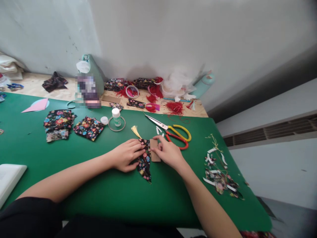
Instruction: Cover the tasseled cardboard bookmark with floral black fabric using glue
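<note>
A piece of black floral fabric [144,165] lies on the green table mat, its lower end tapering to a point. My left hand [127,154] rests on the fabric's left side, fingers stretched out and slightly apart. Against the fabric's right edge sits a brown cardboard piece [155,155]. My right hand [169,152] holds that cardboard between thumb and curled fingers, the index finger at its top edge. A pale yellow tassel [135,131] sticks out above the fabric. Scissors [170,129] with one yellow and one red handle lie just beyond my right hand, blades half parted.
A small white-capped bottle [116,118] stands inside a ring. Floral fabric stacks [59,124] lie at left. Fabric scraps and white strips [220,178] are heaped at right. Red tassels [174,107] and a teal bottle [204,84] are along the wall. A white object [11,178] sits at far left.
</note>
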